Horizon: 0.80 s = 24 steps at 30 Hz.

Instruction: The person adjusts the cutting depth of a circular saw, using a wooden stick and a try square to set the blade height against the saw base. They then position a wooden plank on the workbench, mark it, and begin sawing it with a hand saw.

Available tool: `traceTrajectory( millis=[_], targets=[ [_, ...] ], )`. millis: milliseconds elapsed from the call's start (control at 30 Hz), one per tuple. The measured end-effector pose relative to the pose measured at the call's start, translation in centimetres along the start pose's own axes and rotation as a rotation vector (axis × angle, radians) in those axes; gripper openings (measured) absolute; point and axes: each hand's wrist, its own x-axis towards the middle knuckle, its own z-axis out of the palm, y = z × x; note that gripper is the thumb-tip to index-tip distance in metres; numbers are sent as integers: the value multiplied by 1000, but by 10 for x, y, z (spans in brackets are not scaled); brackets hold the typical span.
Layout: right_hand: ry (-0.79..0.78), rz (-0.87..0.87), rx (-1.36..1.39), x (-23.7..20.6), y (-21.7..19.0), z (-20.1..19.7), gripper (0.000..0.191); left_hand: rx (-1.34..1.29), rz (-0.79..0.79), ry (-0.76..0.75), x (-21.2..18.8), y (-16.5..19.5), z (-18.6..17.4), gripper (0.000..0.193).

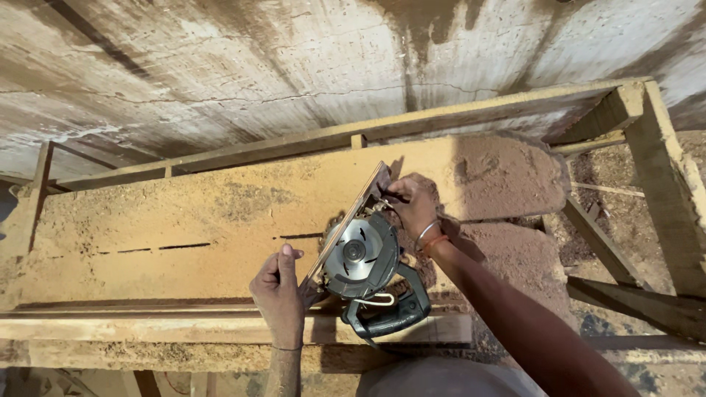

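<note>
— Item one, the tool?

— Circular saw point(364, 257), tipped on its side on the workbench point(184, 213), round metal blade guard facing up at me, dark handle point(390, 312) hanging over the near edge. Its flat base plate point(353, 217) stands on edge, running from near my left thumb up and away towards my right fingers.

— Left hand?

— My left hand point(279, 294) is clenched around the near end of the base plate, thumb up, at the front edge of the bench.

— Right hand?

— My right hand point(413, 206) pinches something small and dark at the far end of the plate; what it is, I cannot tell. Bangles point(429, 235) on that wrist.

— Surface?

— Plank top, coated with sawdust, a thin slot point(154, 248) cut along it to the left of the saw. A heap of sawdust point(507, 176) lies at the right end.

— Surroundings?

— Rough timber frame point(662, 184) to the right, stained concrete wall point(257, 66) behind the bench
</note>
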Motion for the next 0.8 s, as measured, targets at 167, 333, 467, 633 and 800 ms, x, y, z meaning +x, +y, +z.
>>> traceTrajectory(
  millis=[167,333,467,633,800],
  targets=[
    [2,2,-4,-2,1,0,18,17,-9,-5,0,3,0,40],
    [-32,389,248,-2,0,-1,12,52,-17,-2,0,5,0,40],
    [-15,503,758,-2,3,0,15,55,-23,-6,0,6,0,41],
    [-57,520,722,-3,8,0,10,44,-15,-3,-1,5,0,41],
    [-16,527,811,-4,6,-2,11,41,-6,2,0,3,0,41]
  ],
)
